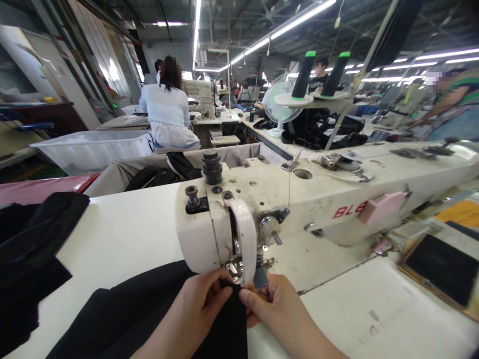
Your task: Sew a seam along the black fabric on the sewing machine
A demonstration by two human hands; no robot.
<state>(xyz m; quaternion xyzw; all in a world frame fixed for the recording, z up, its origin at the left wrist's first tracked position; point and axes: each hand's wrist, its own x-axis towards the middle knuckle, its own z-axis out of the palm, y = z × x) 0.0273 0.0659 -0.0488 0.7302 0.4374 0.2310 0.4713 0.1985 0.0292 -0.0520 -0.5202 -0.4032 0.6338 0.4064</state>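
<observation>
At the front of the table (123, 234), right under the foot (234, 269) of the machine (299, 199): black cloth (149, 309), spread flat toward the near-left corner, its leading edge tucked up to the needle area. Pinched there from both sides: left hand (194, 304) clenched on the cloth with thumb over fingers, right hand (277, 309) gripping the same edge just beside it, fingertips almost touching. Small grey tab (261, 278) just above the right thumb; cannot tell whether loose or part of the machine.

Probably best done this way: hold the edge flat and square to the foot, layers matched before any stitch. Pinch lightly, guiding and not dragging. Fingertips well to the sides of the needle, never under it. Let the slack on the left lie loose, so no weight pulls the seam off line.

Farther out: another dark pile (33, 239) at the left edge of the table, apart from the piece in hand. Two thread cones (304, 75) on a stand behind the machine, a fan (279, 102) near them. Beyond, a seated person (168, 114) in a pale top, back turned, at another machine.
</observation>
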